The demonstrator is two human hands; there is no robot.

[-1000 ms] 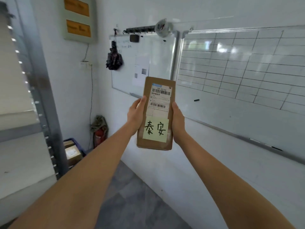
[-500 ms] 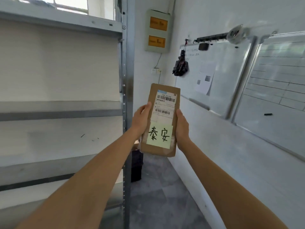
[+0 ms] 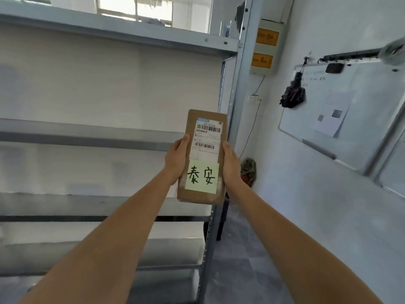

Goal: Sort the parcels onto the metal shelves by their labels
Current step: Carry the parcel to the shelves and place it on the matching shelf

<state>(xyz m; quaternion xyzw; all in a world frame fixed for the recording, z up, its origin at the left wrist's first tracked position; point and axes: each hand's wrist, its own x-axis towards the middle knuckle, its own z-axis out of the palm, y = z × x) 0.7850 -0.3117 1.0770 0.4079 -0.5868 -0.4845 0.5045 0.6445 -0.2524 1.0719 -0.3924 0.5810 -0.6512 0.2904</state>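
Observation:
A flat brown cardboard parcel point(image 3: 205, 119) is held upright at arm's length in the middle of the view. It carries a white barcode label and a pale green sticky note with two handwritten black characters. My left hand point(image 3: 176, 159) grips its left edge and my right hand point(image 3: 231, 165) grips its right edge. Behind and to the left stand the grey metal shelves point(image 3: 87, 137), with several bare tiers and no parcel visible on them.
The shelf's upright post point(image 3: 243, 84) rises just behind the parcel. A whiteboard point(image 3: 341, 106) hangs on the right wall, with a dark object point(image 3: 292, 95) on a hook. A wall box with orange labels point(image 3: 264, 47) sits above. Grey floor lies between shelf and wall.
The view has swung left: the shelves now fill the left half and the whiteboards have slid to the right edge. Both hands still hold the parcel the same way.

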